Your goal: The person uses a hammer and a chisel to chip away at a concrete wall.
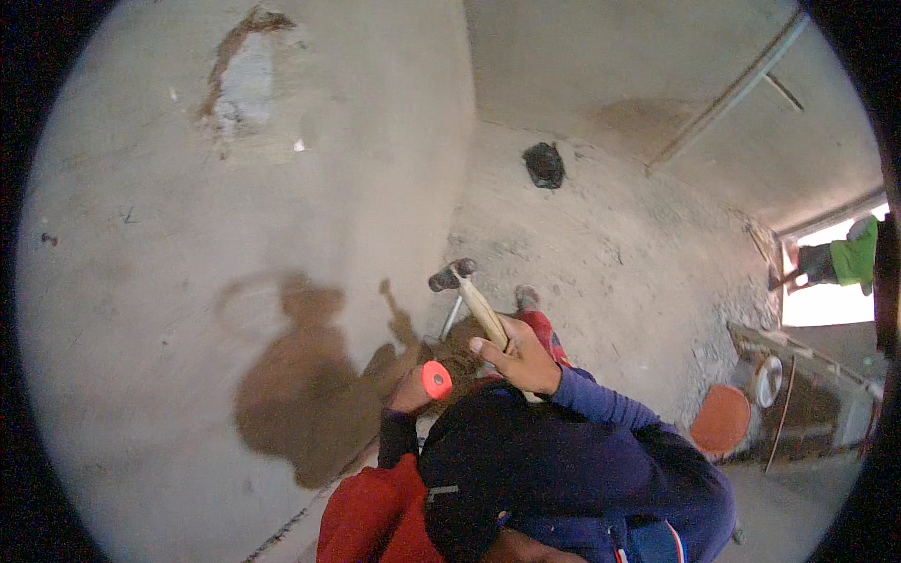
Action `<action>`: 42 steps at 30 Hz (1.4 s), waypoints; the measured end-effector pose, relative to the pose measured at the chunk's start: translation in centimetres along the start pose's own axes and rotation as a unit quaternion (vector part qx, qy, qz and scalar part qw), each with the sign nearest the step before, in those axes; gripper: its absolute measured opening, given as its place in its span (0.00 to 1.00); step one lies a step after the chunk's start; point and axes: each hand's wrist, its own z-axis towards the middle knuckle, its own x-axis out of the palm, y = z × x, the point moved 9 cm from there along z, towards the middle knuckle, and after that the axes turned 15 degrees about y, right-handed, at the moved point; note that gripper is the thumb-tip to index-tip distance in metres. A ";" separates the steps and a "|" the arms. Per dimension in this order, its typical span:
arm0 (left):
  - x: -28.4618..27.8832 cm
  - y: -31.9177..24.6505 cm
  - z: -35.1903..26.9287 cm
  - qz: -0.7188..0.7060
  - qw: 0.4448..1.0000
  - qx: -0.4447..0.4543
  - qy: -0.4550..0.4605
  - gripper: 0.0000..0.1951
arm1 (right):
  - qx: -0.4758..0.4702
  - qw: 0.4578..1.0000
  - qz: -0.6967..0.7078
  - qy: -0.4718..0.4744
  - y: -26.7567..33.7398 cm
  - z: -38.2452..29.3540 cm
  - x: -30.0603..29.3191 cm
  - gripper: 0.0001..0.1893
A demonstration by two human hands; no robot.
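Observation:
My right hand (524, 359) is wrapped around the wooden handle of a ball-peen hammer (482, 306). Its dark metal head points up and to the left, with the thumb lying along the handle. Lower and to the left, my left hand (408, 393) grips a chisel under its round orange hand guard (436, 380); most of that grip is hidden by the guard. A thin metal rod (451, 319), which may be the chisel's shank, shows beyond the hands. The hammer head is apart from the guard. Plastered wall (176, 338) stands close on the left, bearing my shadow.
A patched hole (243, 77) marks the wall's upper part. Dusty floor (563, 246) carries a black object (545, 165). At right are an orange container (721, 419), a white bucket (769, 381) and a wooden frame (802, 355). A person in green (853, 257) is by the bright opening.

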 end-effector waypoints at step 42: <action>-22.2 -40.5 5.1 0.305 0.708 0.113 -0.627 0.15 | 0.019 0.966 0.069 0.249 0.7 23.4 -23.8 0.14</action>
